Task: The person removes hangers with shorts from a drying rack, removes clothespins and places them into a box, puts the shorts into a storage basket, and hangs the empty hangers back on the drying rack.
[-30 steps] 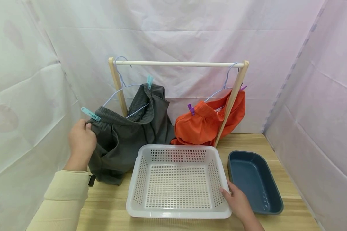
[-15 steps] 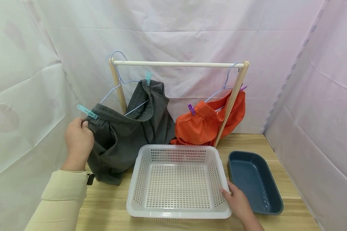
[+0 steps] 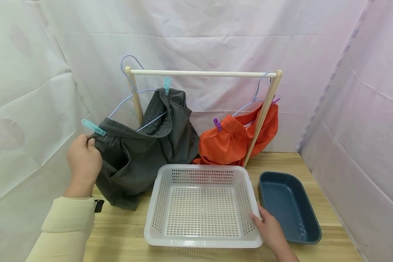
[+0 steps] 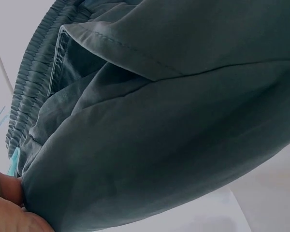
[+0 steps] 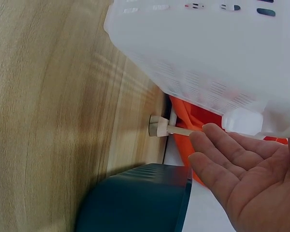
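My left hand pinches the side of dark grey elastic-waist pants just below the waistband; the left wrist view shows thumb and finger at a fold of the grey cloth. Light blue clothespins fix the waistband to a pale blue wire hanger. The hanger's hook rises above the rack's bar at its left end. My right hand holds the right rim of a white perforated basket, thumb over the rim; in the right wrist view its fingers lie straight beneath the rim.
Orange pants hang from another hanger at the rack's right end, held by purple clothespins. A dark blue tray stands right of the basket on the wooden table. White cloth walls enclose the table.
My left hand has moved left and slightly up, drawing the grey pants and their hanger along; the hook has shifted left and higher against the bar. My right hand and the basket stay put.
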Action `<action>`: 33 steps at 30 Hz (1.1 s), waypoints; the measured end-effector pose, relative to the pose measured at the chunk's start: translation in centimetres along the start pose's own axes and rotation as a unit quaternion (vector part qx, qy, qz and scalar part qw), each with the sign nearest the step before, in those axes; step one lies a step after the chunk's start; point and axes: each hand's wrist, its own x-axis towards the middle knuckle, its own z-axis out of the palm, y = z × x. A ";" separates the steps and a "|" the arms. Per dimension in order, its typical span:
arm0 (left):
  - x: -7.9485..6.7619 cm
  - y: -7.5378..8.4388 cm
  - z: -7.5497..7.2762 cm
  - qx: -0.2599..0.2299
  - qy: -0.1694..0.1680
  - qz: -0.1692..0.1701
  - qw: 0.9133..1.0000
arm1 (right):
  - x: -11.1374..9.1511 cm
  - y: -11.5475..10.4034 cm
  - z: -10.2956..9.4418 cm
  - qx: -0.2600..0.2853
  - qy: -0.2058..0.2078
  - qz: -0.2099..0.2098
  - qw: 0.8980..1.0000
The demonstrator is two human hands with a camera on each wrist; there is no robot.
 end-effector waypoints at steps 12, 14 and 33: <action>-0.7 -1.4 -0.2 -0.014 0.041 0.040 0.998 | 0.0 0.0 0.0 0.001 0.001 -0.001 1.000; -0.9 -1.8 -0.1 -0.017 0.054 0.053 0.997 | 0.0 0.0 0.0 0.002 0.002 -0.002 1.000; -2.1 -4.5 -1.1 -0.062 0.167 0.079 0.981 | 0.0 0.0 0.0 0.007 0.004 -0.001 1.000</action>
